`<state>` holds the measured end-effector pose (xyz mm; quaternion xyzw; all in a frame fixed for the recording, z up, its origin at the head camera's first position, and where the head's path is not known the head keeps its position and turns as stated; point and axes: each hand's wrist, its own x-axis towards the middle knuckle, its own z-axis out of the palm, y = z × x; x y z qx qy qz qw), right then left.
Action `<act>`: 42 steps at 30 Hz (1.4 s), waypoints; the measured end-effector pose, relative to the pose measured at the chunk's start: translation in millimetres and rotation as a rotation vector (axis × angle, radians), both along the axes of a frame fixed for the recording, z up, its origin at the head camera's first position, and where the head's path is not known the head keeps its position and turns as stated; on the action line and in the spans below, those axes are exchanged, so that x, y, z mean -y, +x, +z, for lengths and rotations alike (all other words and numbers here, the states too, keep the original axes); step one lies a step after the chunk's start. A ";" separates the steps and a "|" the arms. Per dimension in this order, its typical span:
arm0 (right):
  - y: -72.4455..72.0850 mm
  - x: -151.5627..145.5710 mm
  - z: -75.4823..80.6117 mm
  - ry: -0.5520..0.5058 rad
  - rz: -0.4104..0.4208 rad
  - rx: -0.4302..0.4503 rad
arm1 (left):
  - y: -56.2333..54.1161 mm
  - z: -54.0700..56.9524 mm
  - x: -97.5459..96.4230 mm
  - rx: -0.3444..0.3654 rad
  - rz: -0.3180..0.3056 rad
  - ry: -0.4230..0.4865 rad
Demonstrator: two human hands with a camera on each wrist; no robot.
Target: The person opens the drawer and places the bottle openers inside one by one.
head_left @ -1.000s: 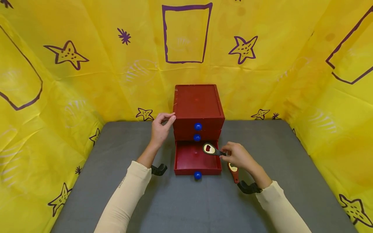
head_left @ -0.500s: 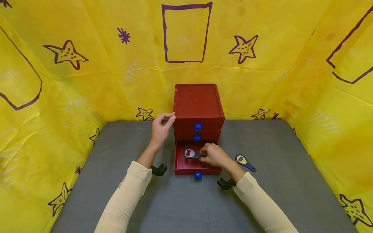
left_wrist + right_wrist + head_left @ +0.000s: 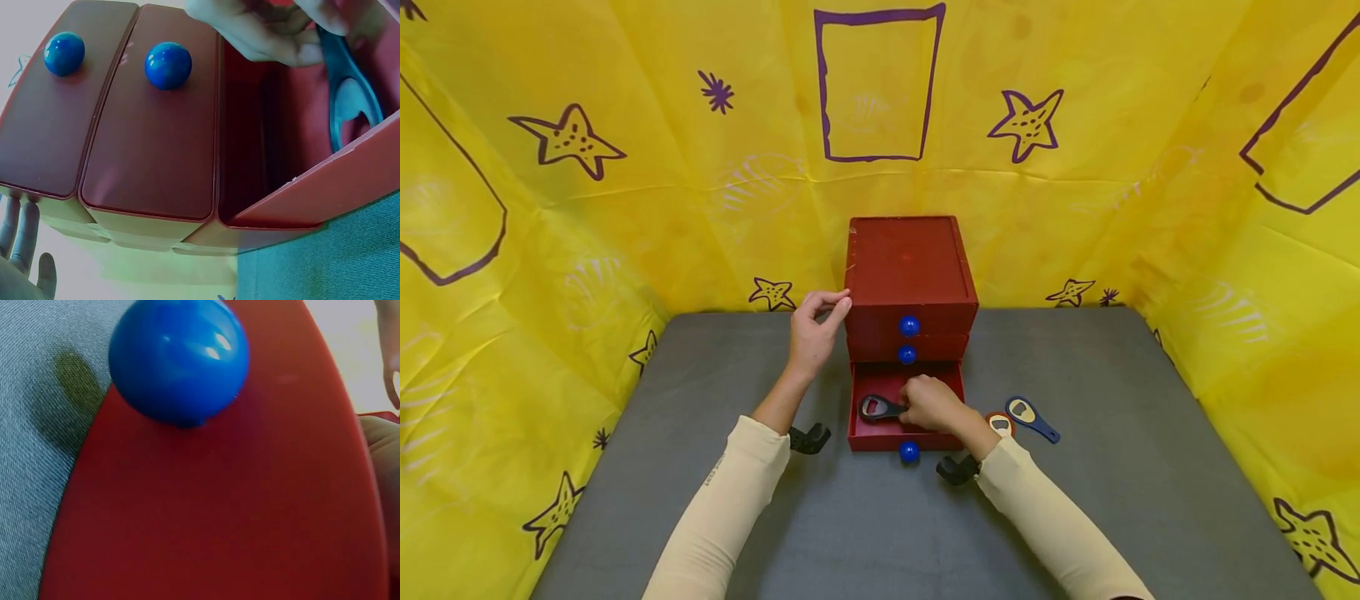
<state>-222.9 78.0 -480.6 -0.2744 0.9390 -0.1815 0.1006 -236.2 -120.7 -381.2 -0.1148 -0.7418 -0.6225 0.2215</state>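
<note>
My right hand (image 3: 936, 404) reaches into the pulled-out bottom drawer (image 3: 868, 442) of a small red drawer cabinet (image 3: 912, 262). It grips the handle of a black bottle opener (image 3: 892, 409), whose ringed head points left, low inside the drawer. In the left wrist view the opener (image 3: 340, 62) slants down toward the drawer's side wall. My left hand (image 3: 814, 333) touches the cabinet's upper left edge with its fingertips; its fingers look straight in the left wrist view. The right wrist view is filled by the drawer front and its blue knob (image 3: 181, 359).
Right of the cabinet lie a blue bottle opener (image 3: 1036, 422) and a red one (image 3: 1000, 416), the latter partly covered by my right forearm. Two upper drawers are closed, with blue knobs (image 3: 910, 326). Yellow patterned cloth (image 3: 880, 192) surrounds the grey table (image 3: 880, 533).
My right hand has carried the black bottle opener leftward and down into the drawer. The blue opener on the table has come into sight. My left hand stays at the cabinet edge.
</note>
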 end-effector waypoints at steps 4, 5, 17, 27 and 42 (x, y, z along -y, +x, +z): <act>0.8 2.9 -5.4 0.027 -0.013 0.007 | 0.2 0.4 -0.1 0.000 0.000 -0.006; 1.1 3.6 -6.4 0.035 -0.019 0.010 | 0.3 0.4 -0.1 0.002 0.001 -0.007; 3.1 1.0 -5.4 0.000 -0.057 0.037 | 1.9 0.5 0.0 0.016 0.010 -0.010; 6.8 -62.8 38.0 -0.209 -0.134 -0.008 | -0.5 -0.5 0.8 0.016 -0.012 -0.007; 29.4 -165.1 12.0 -0.171 -0.371 -0.039 | 0.0 -1.7 0.2 0.002 -0.012 -0.001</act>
